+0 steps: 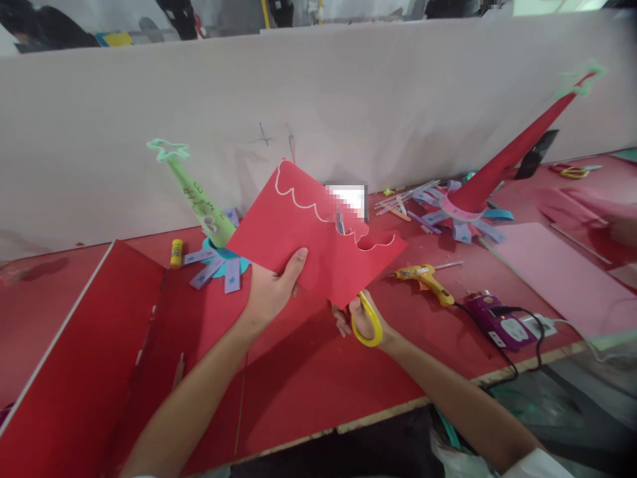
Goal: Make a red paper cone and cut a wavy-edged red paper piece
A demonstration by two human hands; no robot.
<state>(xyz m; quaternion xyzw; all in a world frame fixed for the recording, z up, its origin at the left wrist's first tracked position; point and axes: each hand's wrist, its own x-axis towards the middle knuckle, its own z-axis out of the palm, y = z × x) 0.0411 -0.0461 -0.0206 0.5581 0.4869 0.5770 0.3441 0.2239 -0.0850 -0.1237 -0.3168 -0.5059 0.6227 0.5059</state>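
My left hand (273, 291) grips a sheet of red paper (293, 229) at its lower edge, thumb on top. A wavy white line runs along the paper's upper side, and the right part is cut along it, with a strip curling up. My right hand (365, 318) has its fingers in the yellow handle of a pair of scissors (379, 334). The paper hides most of the scissors; a bit of blade shows above it near the cut. To the left stands a green paper cone (204, 206) with a star-shaped top and purple strips around its base.
A yellow glue gun (425, 279) and a purple power box (505, 322) with cords lie at right. Behind them leans a red paper cone (517, 156). A glue stick (176, 253), a folded red board (84, 338) and pink sheets (557, 272) lie around. Another person's hand (624, 229) shows at far right.
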